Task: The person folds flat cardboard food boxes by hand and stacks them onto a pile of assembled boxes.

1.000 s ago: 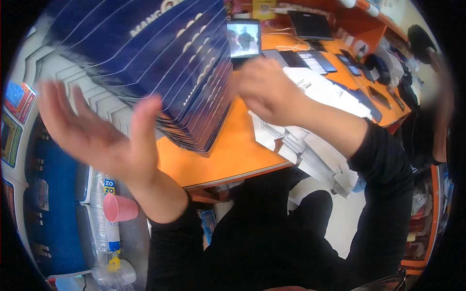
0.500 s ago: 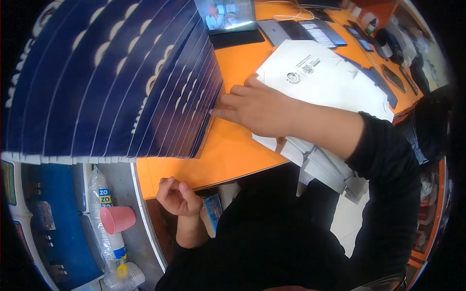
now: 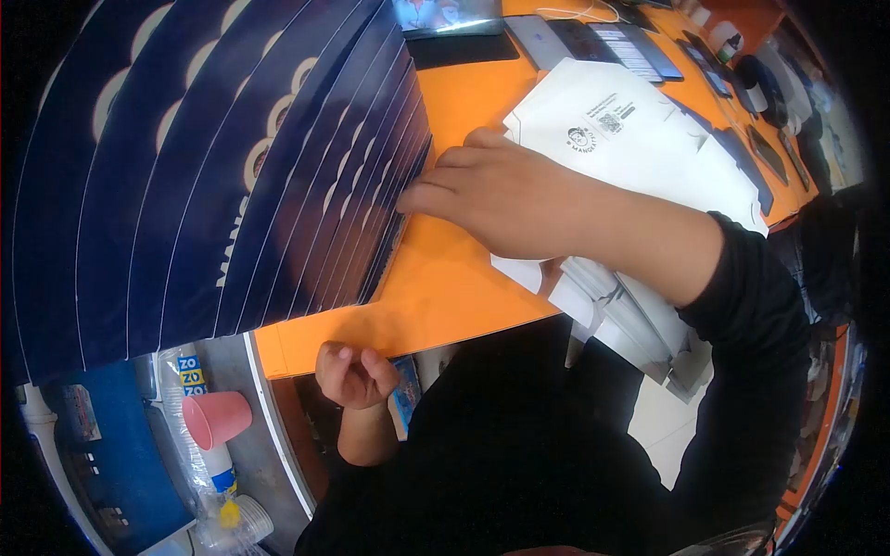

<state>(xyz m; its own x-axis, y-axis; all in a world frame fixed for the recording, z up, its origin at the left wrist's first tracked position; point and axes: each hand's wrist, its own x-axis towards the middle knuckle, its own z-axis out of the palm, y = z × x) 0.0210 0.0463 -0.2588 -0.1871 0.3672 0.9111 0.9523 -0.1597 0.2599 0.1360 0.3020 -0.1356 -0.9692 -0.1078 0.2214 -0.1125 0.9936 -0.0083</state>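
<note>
A tall row of dark blue printed cardboard pieces (image 3: 176,185), layered edge to edge with pale circles and white lettering, fills the upper left. At its right edge, my right hand (image 3: 501,195) has its thumb and fingers closed on the border of the nearest piece. Beneath that forearm lie white cardboard sheets (image 3: 649,139) with a small round logo and a square code. Some folded grey-white flaps (image 3: 616,301) stick out toward my lap. My left hand (image 3: 357,375) hangs by the front table edge, loosely curled, thumb apart from the fingers, with nothing visible in it.
On the orange table (image 3: 464,278), a lit screen (image 3: 450,17) and several phones or tablets (image 3: 607,46) lie toward the back. At lower left, a pink cup (image 3: 218,420) and a plastic-wrapped stack of cups (image 3: 190,380) rest on a grey surface (image 3: 264,463).
The blue row looks larger and its lower edge reaches further down at the left. The view has shifted slightly. My right hand stays at the row's edge; my left remains loosely curled.
</note>
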